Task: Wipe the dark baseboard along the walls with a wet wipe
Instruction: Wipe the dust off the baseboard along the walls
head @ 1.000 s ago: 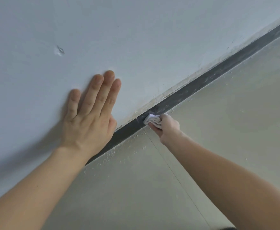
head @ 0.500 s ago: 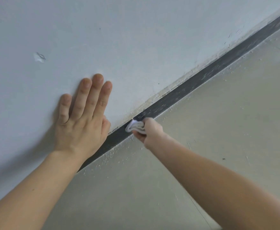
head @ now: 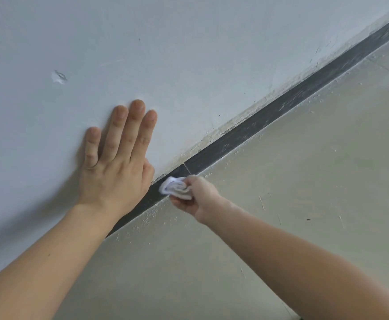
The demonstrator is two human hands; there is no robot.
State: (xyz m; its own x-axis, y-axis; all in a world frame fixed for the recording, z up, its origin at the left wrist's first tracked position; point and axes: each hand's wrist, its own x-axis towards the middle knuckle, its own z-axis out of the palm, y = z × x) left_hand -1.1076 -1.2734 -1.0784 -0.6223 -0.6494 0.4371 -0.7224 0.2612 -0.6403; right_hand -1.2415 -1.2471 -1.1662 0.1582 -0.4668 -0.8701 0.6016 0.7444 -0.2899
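— Firstly, item one, leftmost: what was logged?
— Left hand (head: 117, 167), flat and empty, fingers together, palm pressed to the pale wall (head: 189, 54); judged a brace for the body. A small chipped mark (head: 59, 76) sat on the wall well above and left of it.

— Item two?
— Dark baseboard (head: 269, 120), a diagonal strip from lower left to upper right between wall and floor (head: 304, 181). A joint line crossed it just above the wipe.

— Item three?
— Wet wipe (head: 176, 188), white, bunched in folds, touching the baseboard just beside the left hand's thumb. Right hand (head: 198, 197) was clenched around it from the floor side.

— Step in hand?
— Judged mid-stroke on the strip. The long run toward upper right showed pale scuffs, so most of the visible length looked undone.

— Next move?
— Probably a slide along the strip with steady pressure, wipe kept on the dark face and clear of the crumbly wall edge above it; white flecks lined the floor seam.

— Not determinable?
— Baseboard at lower left was hidden under the left forearm; its far end was cut off at the frame corner. Contact face of the wipe and its dirtiness: unseen
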